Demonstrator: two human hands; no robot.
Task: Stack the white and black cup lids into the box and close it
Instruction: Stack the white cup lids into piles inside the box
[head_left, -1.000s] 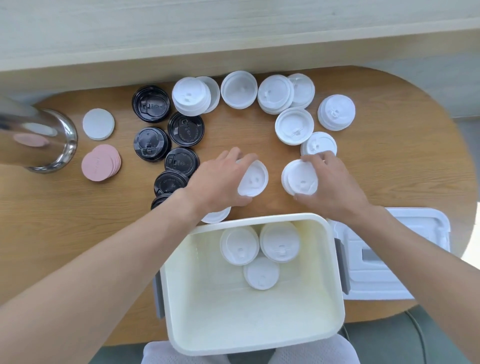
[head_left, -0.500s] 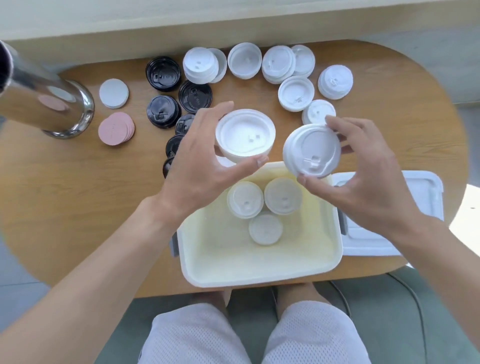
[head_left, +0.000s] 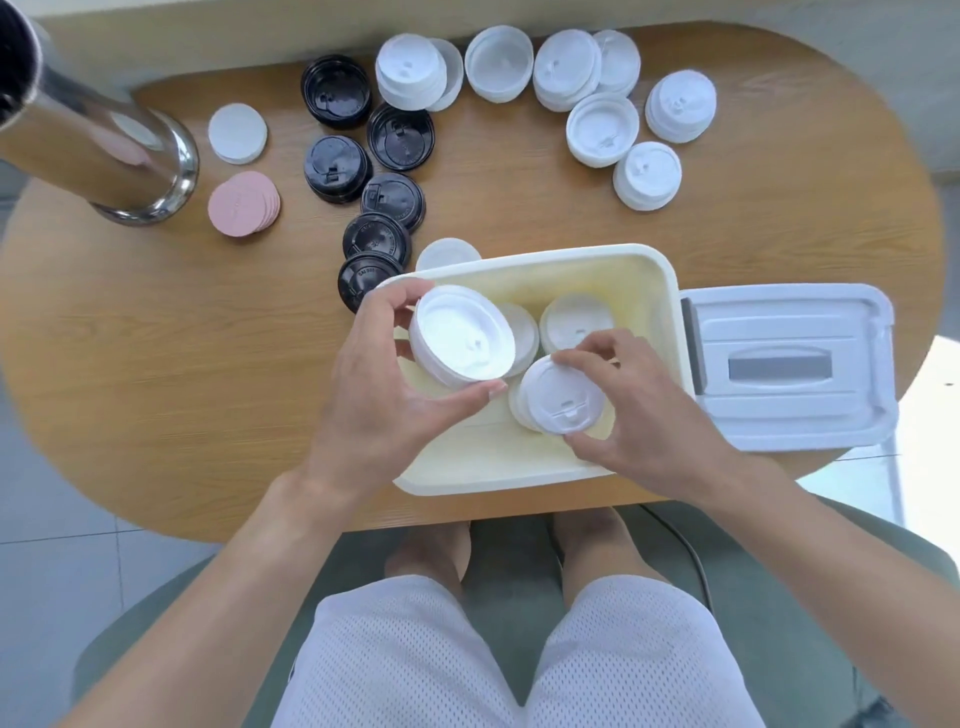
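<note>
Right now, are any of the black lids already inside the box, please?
No, the black lids all lie on the table; the box holds only white ones.

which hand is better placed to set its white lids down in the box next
Right. The right hand holds its white lids low inside the box, seemingly over a lid already there. The left hand holds its upturned stack tilted and higher.

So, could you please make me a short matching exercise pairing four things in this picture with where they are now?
Things:
1. box lid
2. pink discs
3. black cup lids
4. upturned white stack

Places:
A. held in the left hand over the box
B. flat on the table, right of the box
C. beside the steel cylinder
D. on the table, left of the loose white lids

Pairs: 1-B, 2-C, 3-D, 4-A
</note>
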